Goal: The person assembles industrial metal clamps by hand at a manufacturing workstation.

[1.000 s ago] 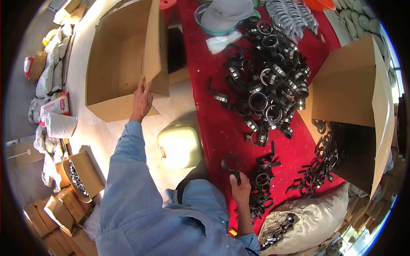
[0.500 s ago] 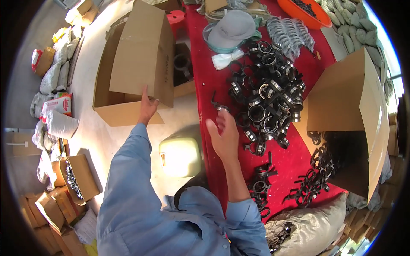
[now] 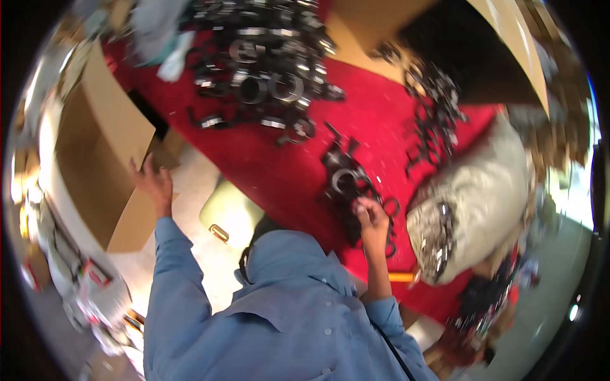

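Observation:
My left hand [image 3: 154, 184] grips the front edge of an open brown cardboard box [image 3: 101, 152] at the left. My right hand [image 3: 370, 219] reaches into a small heap of black metal clamp rings [image 3: 346, 181] on the red cloth [image 3: 279, 165], with its fingers closed on one of the rings. A larger pile of dark and silvery metal rings [image 3: 267, 63] lies farther back on the cloth. The picture is blurred by motion.
A pale green stool seat [image 3: 232, 213] stands between my arms. A whitish sack [image 3: 470, 203] holding metal parts lies at the right. A second open cardboard box [image 3: 483, 51] with black clamps spilling from it sits at the upper right. Small boxes and bags line the left floor.
The view has swung and tilted. My right hand went from the middle of the cloth back to the near heap of clamp rings. My left hand stays on the box.

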Demonstrator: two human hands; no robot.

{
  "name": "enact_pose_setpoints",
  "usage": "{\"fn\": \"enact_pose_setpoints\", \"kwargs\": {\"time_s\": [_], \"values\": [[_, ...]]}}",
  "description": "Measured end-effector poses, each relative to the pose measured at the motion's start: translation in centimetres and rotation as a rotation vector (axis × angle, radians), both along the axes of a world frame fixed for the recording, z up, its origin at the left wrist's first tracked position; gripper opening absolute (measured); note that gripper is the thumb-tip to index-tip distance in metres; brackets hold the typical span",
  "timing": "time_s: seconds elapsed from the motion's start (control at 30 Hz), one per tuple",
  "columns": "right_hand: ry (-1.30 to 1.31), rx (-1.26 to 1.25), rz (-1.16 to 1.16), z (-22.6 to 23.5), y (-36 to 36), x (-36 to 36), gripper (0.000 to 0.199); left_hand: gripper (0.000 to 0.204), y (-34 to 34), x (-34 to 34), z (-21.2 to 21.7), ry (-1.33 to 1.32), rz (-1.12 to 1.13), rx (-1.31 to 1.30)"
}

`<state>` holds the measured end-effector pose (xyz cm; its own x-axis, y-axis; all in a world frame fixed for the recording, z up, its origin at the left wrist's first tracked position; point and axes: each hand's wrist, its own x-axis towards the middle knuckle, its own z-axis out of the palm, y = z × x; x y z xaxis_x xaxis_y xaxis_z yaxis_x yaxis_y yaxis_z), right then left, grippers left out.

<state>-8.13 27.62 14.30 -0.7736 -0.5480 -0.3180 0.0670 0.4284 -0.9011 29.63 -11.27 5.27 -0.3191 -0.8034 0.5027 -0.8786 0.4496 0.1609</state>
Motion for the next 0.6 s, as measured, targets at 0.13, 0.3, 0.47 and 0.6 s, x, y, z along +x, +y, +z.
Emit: {"fn": "enact_pose_setpoints", "kwargs": {"time_s": [0.13, 0.3, 0.47, 0.6], "values": [[-0.036, -0.046, -0.18, -1.9, 1.6, -0.6, 0.014, 0.042, 3.5, -10.1, 1.0, 0.239, -0.245, 0.148], [-0.012, 0.019, -0.238, -1.8, 2.0, -0.7, 0.016, 0.041, 15.4, -26.3, 2.2, 0.407, -0.744, 0.815], [0.074, 0.136, -0.21, -1.6, 2.3, -0.6, 0.017, 0.068, 23.0, -34.0, -0.4, 0.153, -0.713, 0.937], [0.035, 0.132, -0.28, -1.7, 2.6, -0.6, 0.017, 0.058, 22.8, -37.0, -1.4, -0.005, -0.731, 1.039]]}}
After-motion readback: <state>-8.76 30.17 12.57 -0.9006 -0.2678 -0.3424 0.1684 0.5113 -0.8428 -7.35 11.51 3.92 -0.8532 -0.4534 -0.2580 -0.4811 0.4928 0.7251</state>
